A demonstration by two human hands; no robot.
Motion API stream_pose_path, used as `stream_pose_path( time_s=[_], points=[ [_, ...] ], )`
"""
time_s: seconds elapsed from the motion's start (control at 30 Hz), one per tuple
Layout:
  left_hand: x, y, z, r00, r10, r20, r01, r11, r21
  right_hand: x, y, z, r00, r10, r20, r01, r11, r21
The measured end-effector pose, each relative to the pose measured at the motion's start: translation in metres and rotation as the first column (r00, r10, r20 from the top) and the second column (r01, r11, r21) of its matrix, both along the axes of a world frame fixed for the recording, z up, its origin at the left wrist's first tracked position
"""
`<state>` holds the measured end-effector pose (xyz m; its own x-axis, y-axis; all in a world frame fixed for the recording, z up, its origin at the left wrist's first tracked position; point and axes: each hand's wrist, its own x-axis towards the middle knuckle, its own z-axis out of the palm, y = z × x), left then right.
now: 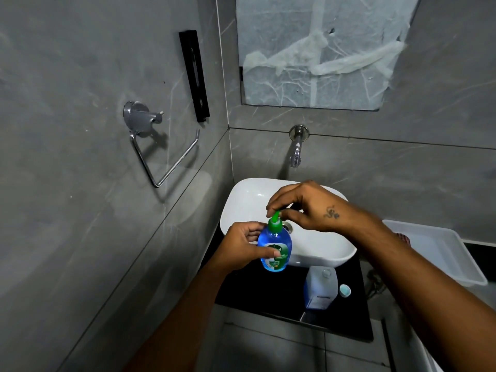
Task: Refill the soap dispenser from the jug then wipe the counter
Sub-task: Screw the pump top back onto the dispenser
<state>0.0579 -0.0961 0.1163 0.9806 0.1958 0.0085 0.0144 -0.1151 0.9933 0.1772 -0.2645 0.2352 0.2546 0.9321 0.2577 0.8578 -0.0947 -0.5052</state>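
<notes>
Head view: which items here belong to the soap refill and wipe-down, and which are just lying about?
Job: dispenser in left hand; right hand on its green pump; jug, open; its cap; black counter.

Lying about: basin, tap, white tray, towel ring, mirror.

The jug [320,287] stands on the counter [257,294] before the basin [241,210], its cap [345,290] just right.

A small bathroom: grey marble-look tiled walls [80,183], a white ceramic countertop basin [247,200] under a chrome wall-mounted tap [296,151], a chrome paper-roll holder [158,146], and a film-covered wall mirror [319,49] above a glossy black counter [268,291]
</notes>
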Motion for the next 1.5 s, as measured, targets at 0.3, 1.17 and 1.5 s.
stream_pose_path(
  time_s=[0.3, 1.17, 1.5],
  points=[
    [0.001, 0.019, -0.016, 0.999, -0.016, -0.033, 0.015, 1.000, -0.026, 0.006, 0.005, -0.038, 0.966, -0.121, -0.228, 0.130, 0.991, 0.022],
    [-0.027, 0.109, -0.164, 0.873, 0.279, -0.400, -0.241, 0.960, 0.143, -0.064, 0.131, -0.285, -0.230, -0.443, -0.866, 0.470, 0.729, -0.498],
    [-0.029, 0.111, -0.180, 0.882, 0.272, -0.384, -0.257, 0.962, 0.091, -0.074, 0.130, -0.293, -0.233, -0.435, -0.870, 0.549, 0.679, -0.487]
  ],
)
